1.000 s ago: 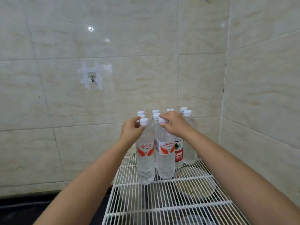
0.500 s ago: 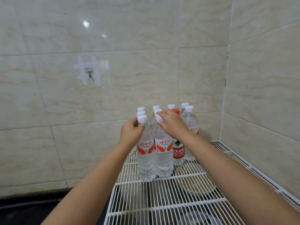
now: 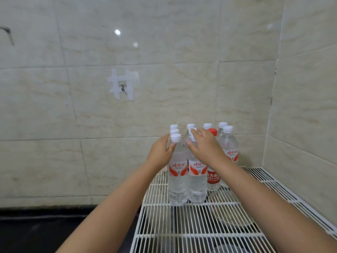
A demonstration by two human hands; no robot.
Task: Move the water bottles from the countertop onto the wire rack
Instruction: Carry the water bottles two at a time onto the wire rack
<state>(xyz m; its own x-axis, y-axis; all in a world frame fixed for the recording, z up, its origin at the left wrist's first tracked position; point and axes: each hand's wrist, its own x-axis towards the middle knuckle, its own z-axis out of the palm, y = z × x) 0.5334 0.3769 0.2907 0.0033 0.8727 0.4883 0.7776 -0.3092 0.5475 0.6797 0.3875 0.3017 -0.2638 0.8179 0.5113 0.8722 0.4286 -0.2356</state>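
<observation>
Several clear water bottles with white caps stand clustered at the back of the white wire rack (image 3: 182, 225), near the wall corner. My left hand (image 3: 160, 152) grips the neck of the front left bottle (image 3: 177, 181), thumb across its shoulder. My right hand (image 3: 205, 147) lies over the top of the front right bottle (image 3: 197, 183), fingers fairly straight, thumb against the neck. Both front bottles stand upright on the wires, side by side. A red-capped bottle (image 3: 213, 178) with a red label stands just right of them.
Tiled walls close in behind and to the right of the rack. A dark countertop (image 3: 45, 227) lies low at the left. A pale round dish (image 3: 231, 214) shows under the rack wires. A taped metal hook (image 3: 124, 88) is on the back wall.
Both hands slid from the caps down to the necks of the two front bottles, and my right fingers straightened. The bottles stay standing on the rack; the view shifted right.
</observation>
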